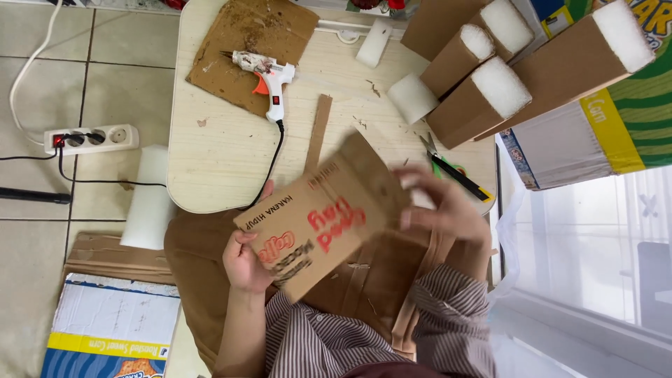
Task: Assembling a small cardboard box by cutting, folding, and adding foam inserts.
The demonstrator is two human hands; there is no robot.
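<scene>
Left hand (246,262) pinches the printed cardboard piece (323,213) at its 8 o'clock corner. Right hand (442,206), blurred, fingers spread on the 3 o'clock edge; grip there unclear. Best handled steady, both edges supported over the lap. Beyond, at 12: pale rounded table (210,164), glue gun (266,73) on scrap cardboard, scissors (448,166), foam-capped cardboard blocks (483,94). Tiled floor, power strip (91,138) at 10.

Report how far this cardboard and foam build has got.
Done: several cardboard tubes plugged with white foam lie at the table's far right. In hand: a printed cardboard piece, gripped by the left hand and met by the blurred right hand. Apparently left: loose foam blocks, a cardboard strip, with glue gun and scissors lying unused.
</scene>
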